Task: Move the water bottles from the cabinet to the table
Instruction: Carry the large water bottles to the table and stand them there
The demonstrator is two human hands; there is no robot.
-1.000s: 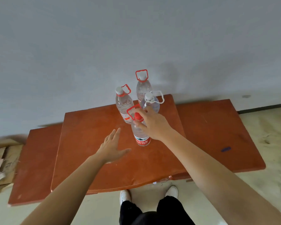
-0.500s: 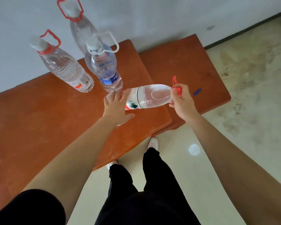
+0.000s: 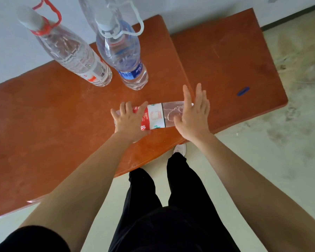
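Observation:
A clear water bottle with a red and white label (image 3: 155,117) lies on its side on the orange tabletop (image 3: 44,115), near the front right edge. My left hand (image 3: 129,121) holds its base end, fingers curved over the top and thumb along the label. My right hand (image 3: 194,114) lies over the neck end with straight, spread fingers and hides the cap. Behind stand two upright bottles: one with a red carry loop (image 3: 71,57) and one with a blue label and white loop (image 3: 124,57). A third bottle (image 3: 85,13) shows partly behind them.
A second, lower orange surface (image 3: 225,57) adjoins on the right, with a small blue mark (image 3: 243,91) on it. A grey wall (image 3: 11,51) runs behind the bottles. Pale floor (image 3: 280,151) spreads to the right; my legs and a white shoe (image 3: 180,149) are below the table edge.
The bottle came down from mid-air onto the tabletop, lying on its side. My right hand let go of the red cap and opened flat over the neck. The view moved closer.

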